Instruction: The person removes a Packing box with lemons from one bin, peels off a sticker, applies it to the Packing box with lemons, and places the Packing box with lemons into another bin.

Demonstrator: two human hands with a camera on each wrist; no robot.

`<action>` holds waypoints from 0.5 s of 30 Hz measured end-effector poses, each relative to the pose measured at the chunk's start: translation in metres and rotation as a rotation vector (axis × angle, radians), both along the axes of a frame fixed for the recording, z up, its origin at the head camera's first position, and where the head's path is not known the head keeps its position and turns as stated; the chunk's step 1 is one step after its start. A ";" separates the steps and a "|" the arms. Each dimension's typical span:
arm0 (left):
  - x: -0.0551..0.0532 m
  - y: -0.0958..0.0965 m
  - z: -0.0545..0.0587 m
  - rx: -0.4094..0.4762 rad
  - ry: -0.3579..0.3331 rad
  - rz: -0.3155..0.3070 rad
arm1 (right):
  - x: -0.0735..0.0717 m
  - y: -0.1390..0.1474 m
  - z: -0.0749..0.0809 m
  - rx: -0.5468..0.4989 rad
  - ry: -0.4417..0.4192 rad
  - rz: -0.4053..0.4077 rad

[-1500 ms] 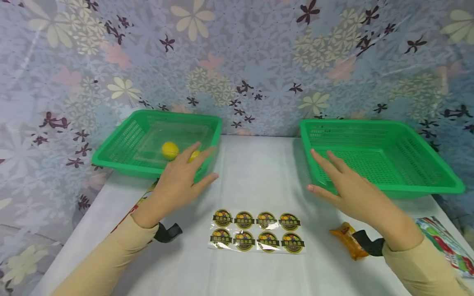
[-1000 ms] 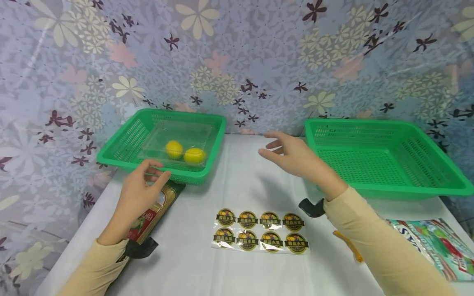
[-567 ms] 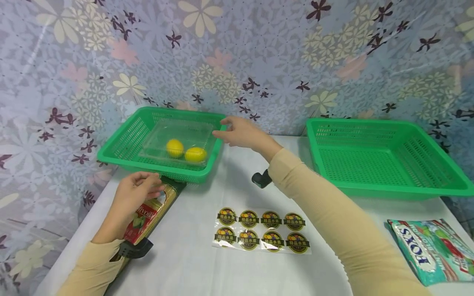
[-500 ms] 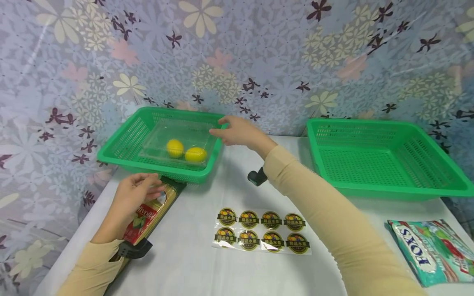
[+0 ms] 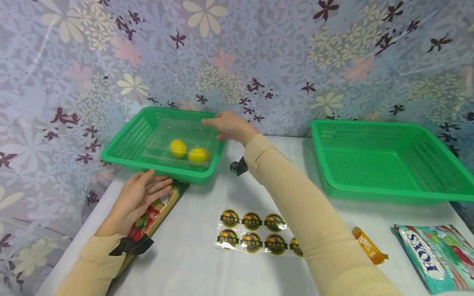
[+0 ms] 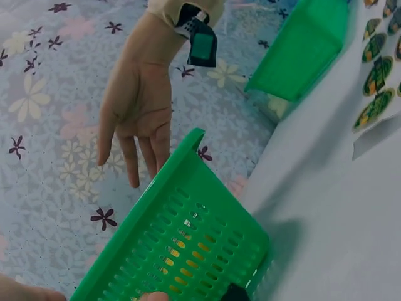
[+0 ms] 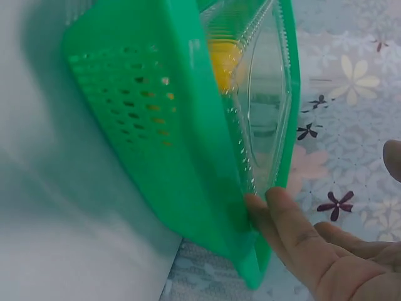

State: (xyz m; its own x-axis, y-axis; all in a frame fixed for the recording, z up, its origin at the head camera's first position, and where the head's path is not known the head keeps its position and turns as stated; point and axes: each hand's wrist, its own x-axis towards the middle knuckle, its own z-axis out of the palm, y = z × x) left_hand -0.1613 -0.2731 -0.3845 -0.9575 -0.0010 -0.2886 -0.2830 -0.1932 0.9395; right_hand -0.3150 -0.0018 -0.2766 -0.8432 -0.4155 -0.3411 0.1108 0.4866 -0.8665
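My right hand (image 5: 231, 126) is at the right rim of the left green basket (image 5: 148, 166). In the right wrist view its fairly straight fingers (image 7: 294, 226) touch the rim's far corner. My left hand (image 5: 135, 201) is at the basket's front rim, palm up, fingers loosely extended; its fingertips (image 6: 31, 291) barely show in the left wrist view. Inside the basket lies a clear plastic clamshell box (image 5: 174, 129) with two lemons (image 5: 198, 155). Under the left hand a bottle-like package with a red and gold label (image 5: 149, 216) lies on the table, partly hidden.
Another green basket (image 5: 370, 164) stands at the right. A sheet of round fruit stickers (image 5: 252, 242) lies in the middle, partly behind the right sleeve. An orange packet (image 5: 369, 246) and a Fox's candy bag (image 5: 440, 257) lie at the right. A flowered cloth (image 5: 259, 61) hangs behind.
My right hand has swung left from the right basket to the left basket's right rim. My left hand has drawn back to the front rim and its fingers have spread.
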 end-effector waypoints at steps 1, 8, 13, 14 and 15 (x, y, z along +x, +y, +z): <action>0.000 0.001 0.000 0.027 0.001 0.009 | 0.000 -0.002 0.000 -0.003 -0.005 0.002; -0.003 0.006 0.002 0.097 0.034 0.050 | -0.003 -0.018 -0.003 -0.043 -0.076 0.012; -0.005 0.009 0.005 0.102 0.040 0.076 | -0.007 -0.023 -0.004 -0.068 -0.115 -0.013; -0.006 0.009 0.005 0.103 0.039 0.076 | -0.007 -0.023 -0.004 -0.066 -0.114 -0.012; -0.006 0.009 0.006 0.104 0.038 0.078 | -0.008 -0.024 -0.004 -0.067 -0.113 -0.012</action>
